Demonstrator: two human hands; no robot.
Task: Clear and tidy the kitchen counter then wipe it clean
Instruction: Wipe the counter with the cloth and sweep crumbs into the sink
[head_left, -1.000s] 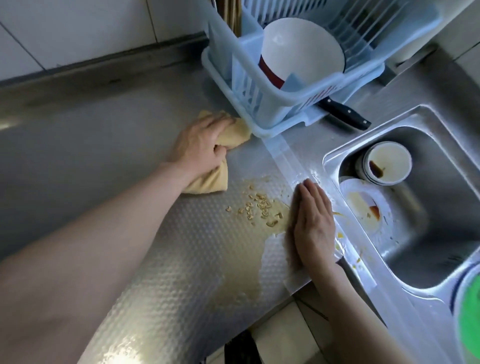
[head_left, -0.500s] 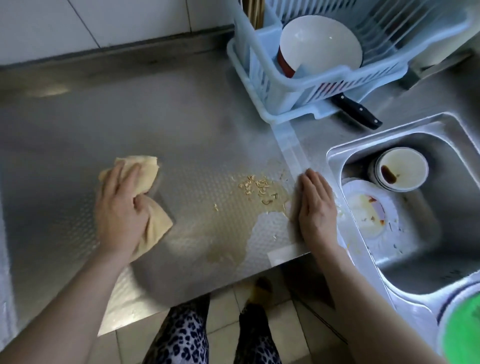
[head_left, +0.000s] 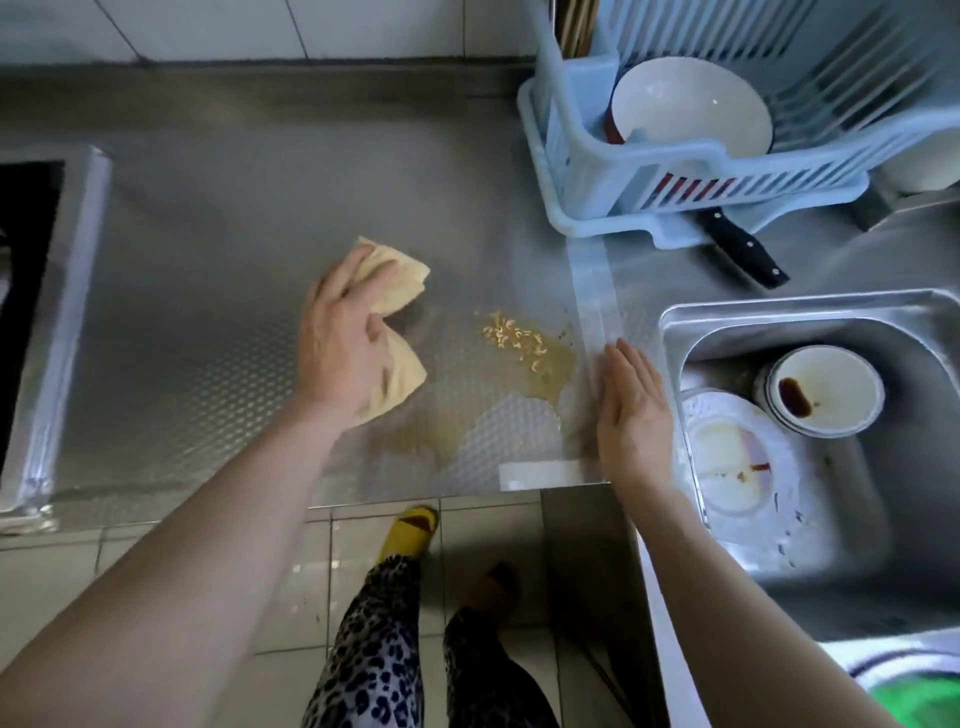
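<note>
Yellow cloth (head_left: 393, 291) lies under the left hand (head_left: 340, 349), pressed to the counter (head_left: 208, 270).

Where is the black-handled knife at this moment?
In the head view, the knife lies at the upper right on the steel counter, its blade end tucked under the blue dish rack, and its handle points toward the sink.
</note>
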